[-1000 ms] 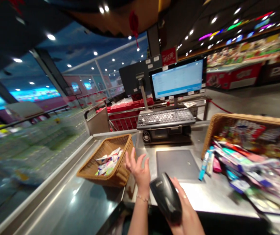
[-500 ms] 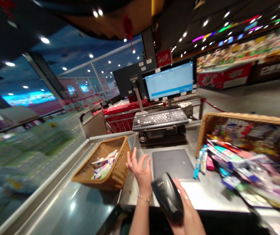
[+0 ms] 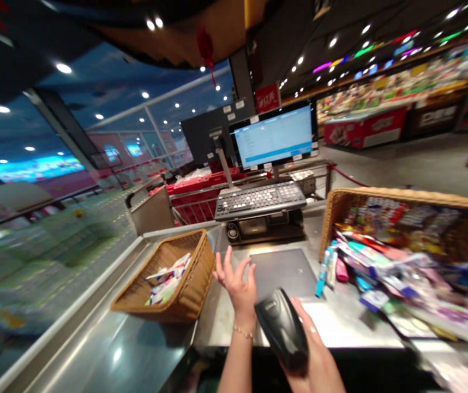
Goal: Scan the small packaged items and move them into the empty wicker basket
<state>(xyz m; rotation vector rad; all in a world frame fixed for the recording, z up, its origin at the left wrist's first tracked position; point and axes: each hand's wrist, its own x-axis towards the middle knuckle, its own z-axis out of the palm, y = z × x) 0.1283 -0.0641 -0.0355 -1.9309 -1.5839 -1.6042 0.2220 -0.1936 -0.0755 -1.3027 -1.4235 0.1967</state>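
Note:
My left hand [image 3: 236, 284] is raised and open, fingers spread, just above the steel counter [image 3: 136, 333], with a thin bracelet on its wrist. It touches nothing I can see. My right hand [image 3: 313, 349] grips a black handheld barcode scanner [image 3: 282, 329] with its head tilted up. Beside my left hand, a small wicker basket [image 3: 201, 273] holds white and coloured packets [image 3: 166, 285]. To the right, a large wicker basket [image 3: 401, 195] is packed with colourful packaged goods, and several blue and pink items [image 3: 324, 270] spill onto the counter. A grey scanner plate [image 3: 283, 272] lies set into the counter.
A checkout keyboard [image 3: 261, 200] and a monitor [image 3: 273, 136] stand behind the scanner plate. Red crates sit in a metal cart [image 3: 195, 199] behind them. A red rope and store freezers [image 3: 365, 126] lie back right. A steel counter edge runs along the left.
The whole scene has slid left and slightly down as my head turned. My hands stay in about the same place, and the scanner is still in my right hand.

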